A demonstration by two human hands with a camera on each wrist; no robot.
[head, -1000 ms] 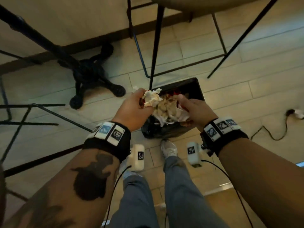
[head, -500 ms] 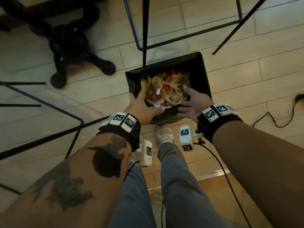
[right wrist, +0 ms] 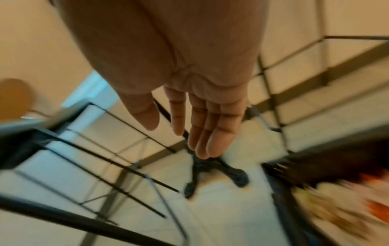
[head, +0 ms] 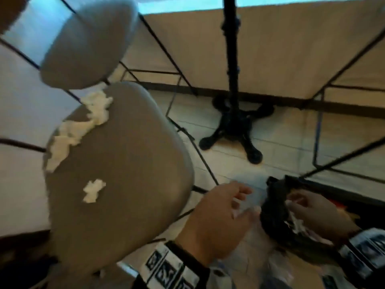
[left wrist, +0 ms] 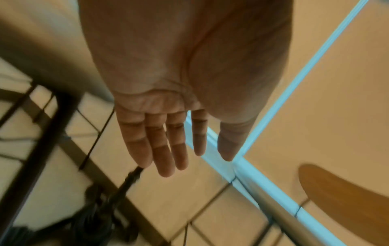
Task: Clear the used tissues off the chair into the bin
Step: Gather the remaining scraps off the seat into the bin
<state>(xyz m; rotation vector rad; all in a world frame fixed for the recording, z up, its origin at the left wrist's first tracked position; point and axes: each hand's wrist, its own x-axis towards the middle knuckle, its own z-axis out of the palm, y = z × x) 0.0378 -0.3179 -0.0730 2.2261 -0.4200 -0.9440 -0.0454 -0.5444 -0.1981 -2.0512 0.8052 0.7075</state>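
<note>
Fingers [left wrist: 162, 146] of the left hand [head: 216, 222] are straight and a little spread, holding nothing; the right hand [head: 318, 213] shows the same in its wrist view, fingers [right wrist: 202, 126] long and loose, palm bare. Both hang in the gap between the chair [head: 129, 174] and the bin [head: 277, 207], the right one over the bin's dark rim, which suggests a load was just let go and the hands are free for another trip. Tissues remain on the seat: a crumpled white trail [head: 81, 126] along the far edge under the backrest [head: 87, 42], and one small wad [head: 92, 190] alone nearer the middle, so the job is partly done. The left hand is nearer to these. Below is pale tile floor [head: 281, 142], with a black table pedestal [head: 235, 122] and thin black chair legs [head: 200, 155] around; motion blur softens much of it.
</note>
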